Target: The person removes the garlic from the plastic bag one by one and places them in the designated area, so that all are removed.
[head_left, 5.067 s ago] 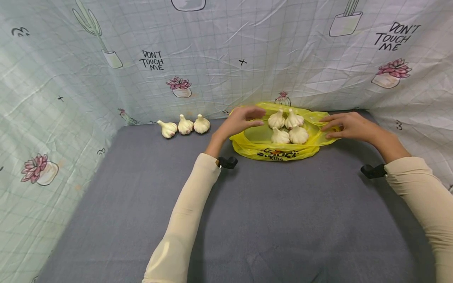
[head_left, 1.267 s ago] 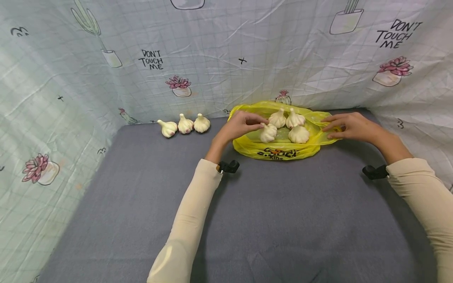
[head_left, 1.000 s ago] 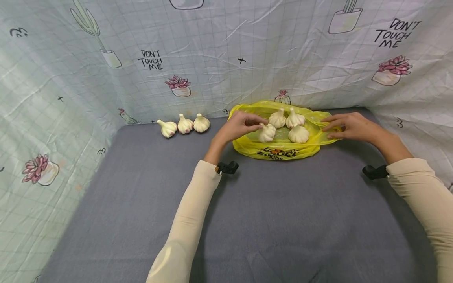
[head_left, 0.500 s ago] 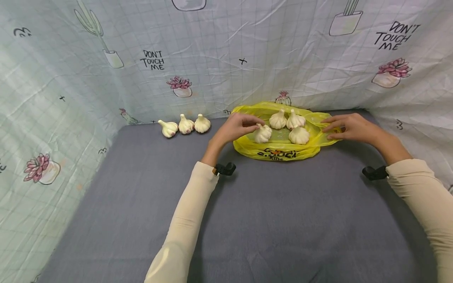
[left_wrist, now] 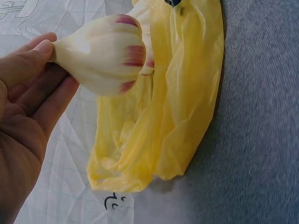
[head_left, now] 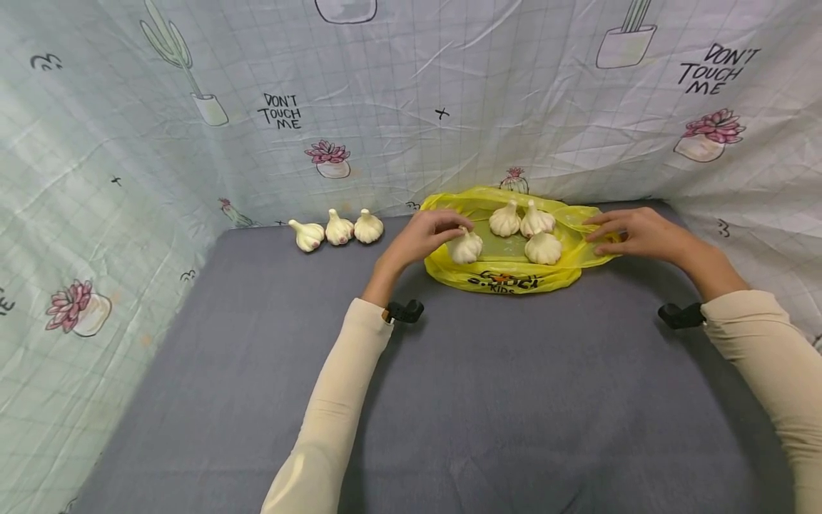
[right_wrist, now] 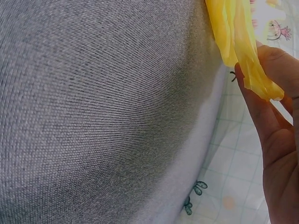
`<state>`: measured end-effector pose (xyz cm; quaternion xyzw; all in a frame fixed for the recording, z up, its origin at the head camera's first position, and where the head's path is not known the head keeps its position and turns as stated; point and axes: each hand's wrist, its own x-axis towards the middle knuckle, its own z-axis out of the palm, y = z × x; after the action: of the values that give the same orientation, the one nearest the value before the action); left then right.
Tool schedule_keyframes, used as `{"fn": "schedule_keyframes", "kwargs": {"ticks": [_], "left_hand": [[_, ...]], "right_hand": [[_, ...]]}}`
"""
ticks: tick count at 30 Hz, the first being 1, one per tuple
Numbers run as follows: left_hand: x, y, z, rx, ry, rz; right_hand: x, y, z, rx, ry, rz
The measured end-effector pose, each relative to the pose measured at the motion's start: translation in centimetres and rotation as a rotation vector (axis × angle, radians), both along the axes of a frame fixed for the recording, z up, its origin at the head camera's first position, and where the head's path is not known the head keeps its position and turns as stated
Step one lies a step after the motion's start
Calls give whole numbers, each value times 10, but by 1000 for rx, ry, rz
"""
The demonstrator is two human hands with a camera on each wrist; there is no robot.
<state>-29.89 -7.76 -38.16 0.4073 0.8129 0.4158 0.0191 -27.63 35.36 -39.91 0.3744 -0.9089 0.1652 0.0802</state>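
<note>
The left hand [head_left: 430, 232] has a narrow grip, thumb and fingers pinching a garlic bulb [head_left: 467, 248] by its neck; the bulb is at the left end of the yellow plastic bag's [head_left: 443, 269] mouth, though whether it touches the bag's floor cannot be told. The right hand [head_left: 645, 234] holds the bag's right edge in its grip, thumb on one side of the plastic, some fingertips hidden behind it. Three more bulbs [head_left: 538, 222] sit close together inside the bag; the left wrist view shows only a sliver of one behind the held bulb. On its front, "KIDS" reads clearly, but creases garble the line above. Three loose bulbs [head_left: 339, 230] stand left of the bag on the grey surface [head_left: 514, 407]. Both sleeves run out of frame.
</note>
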Motion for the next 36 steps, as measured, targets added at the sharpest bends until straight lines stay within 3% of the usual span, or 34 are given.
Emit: {"fn": "schedule_keyframes", "kwargs": {"ticks": [9,15,19,25,36], "left_hand": [[-1,-11,0,15,48,1],[1,-21,-1,-18,57,52],[2,-26,0,7,42,63],[3,-35,1,65,87,51],[8,-54,4,63,105,81]], "right_hand": [[0,0,-2,-12,-6,11],[0,0,-4,7,-14,-6],[1,1,-5,11,-10,-5],[0,2,-4,14,-3,-2],[-2,4,-5,9,1,-2]]}}
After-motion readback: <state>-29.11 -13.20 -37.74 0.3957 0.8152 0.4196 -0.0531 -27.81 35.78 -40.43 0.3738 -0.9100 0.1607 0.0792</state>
